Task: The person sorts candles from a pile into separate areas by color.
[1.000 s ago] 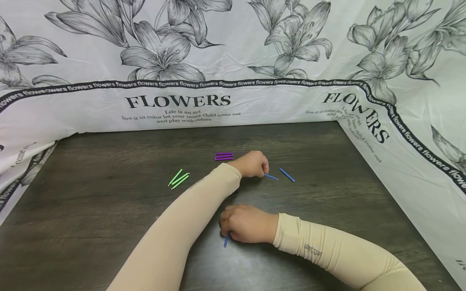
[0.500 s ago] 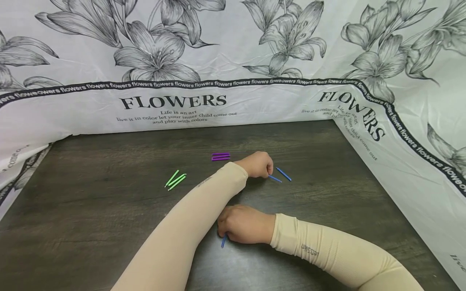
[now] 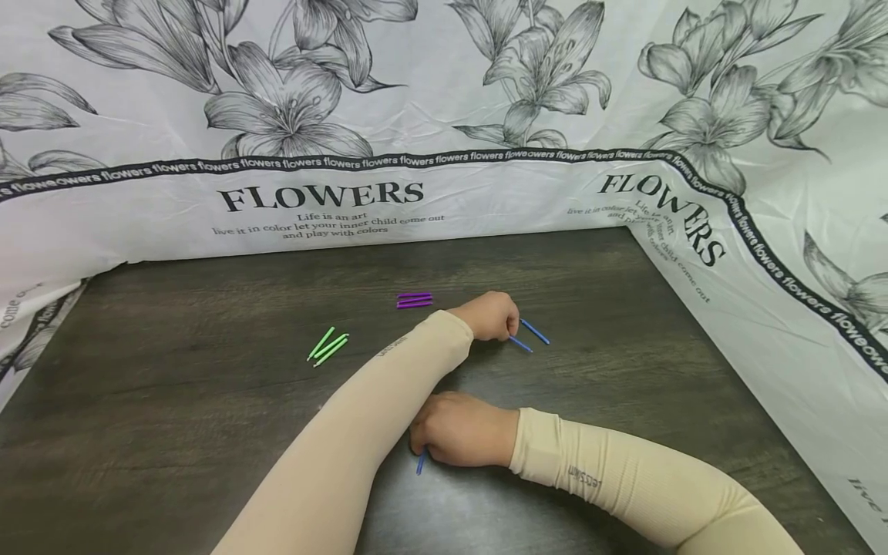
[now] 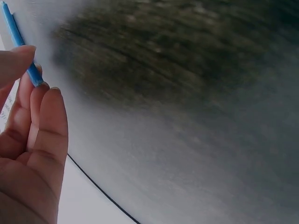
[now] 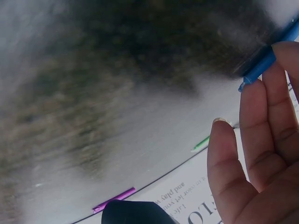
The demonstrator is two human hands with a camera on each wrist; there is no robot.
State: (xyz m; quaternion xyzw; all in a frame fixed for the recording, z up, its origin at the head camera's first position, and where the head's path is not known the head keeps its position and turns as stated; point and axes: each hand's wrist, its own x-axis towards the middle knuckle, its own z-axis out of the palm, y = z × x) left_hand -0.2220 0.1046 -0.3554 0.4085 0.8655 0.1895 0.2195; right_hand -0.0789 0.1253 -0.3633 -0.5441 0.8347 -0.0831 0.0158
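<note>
In the head view my left hand [image 3: 489, 316] is at the end of the arm reaching far right. Its thumb and fingers pinch a thin blue candle [image 3: 522, 344], seen closer as a blue candle [image 4: 15, 30] in the left wrist view. A second blue candle [image 3: 535, 331] lies on the table just beyond it, nearly parallel and a small gap apart. Nearer the front, my right hand [image 3: 463, 428] pinches another blue candle [image 3: 420, 462] low over the table. The right wrist view shows this blue candle [image 5: 261, 66] between thumb and fingertips, its small wick end exposed.
Several thin candles lie apart by colour on the dark wood table [image 3: 173, 432]: purple candles [image 3: 414, 301] in a row at the back, green candles [image 3: 328, 347] left of my left forearm. A white flower-printed cloth [image 3: 486, 200] walls the back and sides.
My left hand has moved its blue candle right, closer to the loose blue candle and turned nearer to parallel with it. My right hand stays almost in place. The head view shifts slightly.
</note>
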